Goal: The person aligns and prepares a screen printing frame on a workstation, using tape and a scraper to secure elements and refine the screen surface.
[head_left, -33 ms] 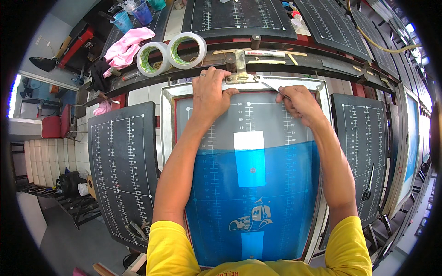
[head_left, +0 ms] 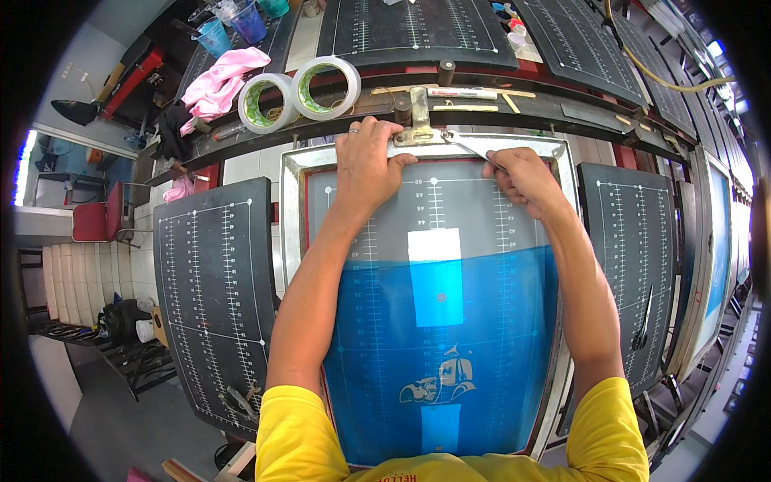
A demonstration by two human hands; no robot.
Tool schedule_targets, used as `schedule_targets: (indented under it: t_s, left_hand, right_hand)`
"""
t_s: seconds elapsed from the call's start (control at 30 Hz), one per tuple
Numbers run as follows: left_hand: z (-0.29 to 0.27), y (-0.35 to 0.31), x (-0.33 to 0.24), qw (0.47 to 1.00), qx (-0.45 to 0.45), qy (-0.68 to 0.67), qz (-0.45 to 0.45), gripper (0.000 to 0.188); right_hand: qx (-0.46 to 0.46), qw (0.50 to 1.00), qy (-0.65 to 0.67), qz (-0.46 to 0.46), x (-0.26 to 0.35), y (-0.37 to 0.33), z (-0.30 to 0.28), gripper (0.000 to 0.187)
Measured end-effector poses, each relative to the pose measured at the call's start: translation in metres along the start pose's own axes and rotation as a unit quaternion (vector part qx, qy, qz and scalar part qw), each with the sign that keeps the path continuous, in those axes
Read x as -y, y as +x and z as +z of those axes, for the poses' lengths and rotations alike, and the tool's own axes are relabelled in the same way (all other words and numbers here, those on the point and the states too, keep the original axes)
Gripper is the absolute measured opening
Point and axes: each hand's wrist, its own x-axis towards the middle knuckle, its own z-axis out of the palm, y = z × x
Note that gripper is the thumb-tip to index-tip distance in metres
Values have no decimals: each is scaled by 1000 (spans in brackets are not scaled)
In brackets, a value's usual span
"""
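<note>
A silkscreen frame [head_left: 570,209] lies in front of me, its mesh coated blue over the nearer part. A vehicle picture [head_left: 450,381] shows in the blue. A metal hinge bracket [head_left: 418,138] sits at the middle of the frame's far bar. My left hand [head_left: 369,165] is closed over that bar just left of the bracket, thumb on the near side, fingertips beyond it. In my closed right hand [head_left: 520,181] is a slim silver wrench [head_left: 470,146], its far end at the bolt on the bracket's right side. Through the mesh a white paper rectangle [head_left: 434,241] is visible.
Two tape rolls [head_left: 327,84] stand on the rail beyond the frame, beside a pink cloth [head_left: 229,76]. A white marker [head_left: 463,93] lies there too. Dark ruled boards [head_left: 213,281] flank the frame. Scissors [head_left: 644,321] rest on the right board [head_left: 614,241].
</note>
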Motion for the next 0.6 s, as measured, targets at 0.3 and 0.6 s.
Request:
schedule_targets:
  t_s: [0.3, 0.6]
  left_hand:
    - [1, 0, -1, 1000, 1, -3, -2, 41]
    - [5, 2, -1, 1000, -6, -7, 1, 40]
  right_hand:
    - [18, 1000, -20, 14, 11, 10, -5, 27]
    - [-13, 971, 237, -19, -23, -19, 78, 28]
